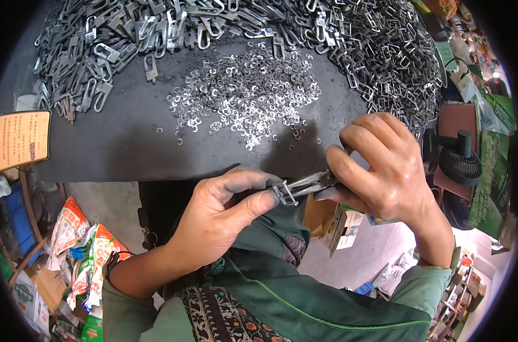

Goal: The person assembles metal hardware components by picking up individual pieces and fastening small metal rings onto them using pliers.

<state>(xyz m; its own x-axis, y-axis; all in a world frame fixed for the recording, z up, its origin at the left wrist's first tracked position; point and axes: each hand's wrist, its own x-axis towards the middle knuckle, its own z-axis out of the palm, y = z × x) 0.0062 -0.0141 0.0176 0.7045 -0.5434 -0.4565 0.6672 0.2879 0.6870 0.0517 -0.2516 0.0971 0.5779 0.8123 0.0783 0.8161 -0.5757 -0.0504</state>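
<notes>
My left hand pinches a small rectangular metal buckle between thumb and forefinger, just below the near edge of a dark table. My right hand grips small pliers whose jaws meet the buckle. Both hands are grimy. A loose scatter of small silver open rings lies on the table just beyond my hands.
Heaps of metal buckles and more buckles line the table's far side. A small black fan stands at the right. Colourful packets lie on the floor at the left, cardboard boxes under my right hand.
</notes>
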